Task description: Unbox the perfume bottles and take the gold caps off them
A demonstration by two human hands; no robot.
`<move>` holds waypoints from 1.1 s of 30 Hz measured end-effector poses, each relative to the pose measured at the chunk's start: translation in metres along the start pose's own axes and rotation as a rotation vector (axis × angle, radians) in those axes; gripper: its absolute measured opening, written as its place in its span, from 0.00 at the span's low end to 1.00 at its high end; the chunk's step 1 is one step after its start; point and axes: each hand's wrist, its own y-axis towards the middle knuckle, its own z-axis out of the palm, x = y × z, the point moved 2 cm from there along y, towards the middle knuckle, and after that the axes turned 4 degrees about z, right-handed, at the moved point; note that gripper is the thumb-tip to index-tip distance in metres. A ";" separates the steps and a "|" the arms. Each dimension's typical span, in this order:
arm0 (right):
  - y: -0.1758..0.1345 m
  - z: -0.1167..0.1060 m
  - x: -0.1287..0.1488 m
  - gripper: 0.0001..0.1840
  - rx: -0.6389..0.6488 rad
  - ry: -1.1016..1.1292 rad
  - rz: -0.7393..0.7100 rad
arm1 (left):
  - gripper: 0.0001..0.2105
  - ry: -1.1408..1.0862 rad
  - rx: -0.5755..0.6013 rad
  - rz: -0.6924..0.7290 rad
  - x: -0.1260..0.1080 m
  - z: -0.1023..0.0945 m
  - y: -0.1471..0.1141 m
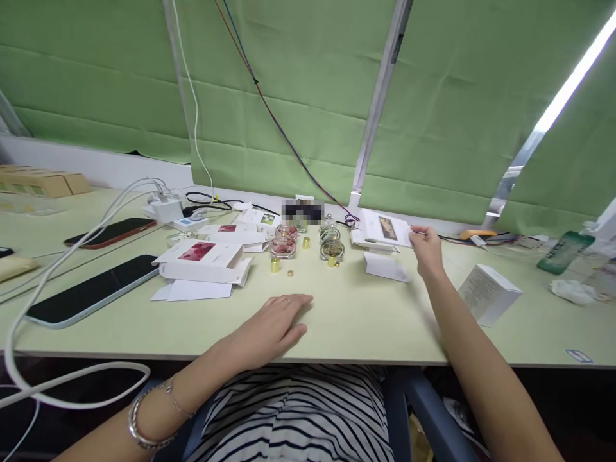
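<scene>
My right hand point(427, 250) pinches the right edge of a flattened white box point(385, 228) with a small dark picture on it, held above other white cardboard at the back. Just below it lies a folded white flap point(385, 266). My left hand point(274, 327) rests on the table near the front edge, fingers stretched out and holding nothing. Beyond it stand glass bottles with pink contents point(283, 246) and with green-gold contents point(332, 248). Gold caps point(274, 265) and a small gold ring point(290, 273) lie beside them.
White boxes with red pictures point(199, 260) lie at the left, beside a large phone point(96, 292) and another phone point(113, 231). White cables loop over the left table edge. A closed white box point(491, 294) stands right, with a green bottle point(565, 251) farther off.
</scene>
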 end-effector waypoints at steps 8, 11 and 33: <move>-0.151 0.025 0.034 0.11 0.691 -0.163 -0.367 | 0.34 0.045 -0.176 -0.030 0.008 0.004 -0.002; -0.162 0.022 0.030 0.15 0.696 -0.107 -0.448 | 0.28 0.031 -0.094 -0.017 0.007 0.001 -0.001; -0.142 0.017 0.004 0.18 0.802 -0.096 -0.178 | 0.29 -0.234 -0.010 -0.073 0.012 -0.010 0.000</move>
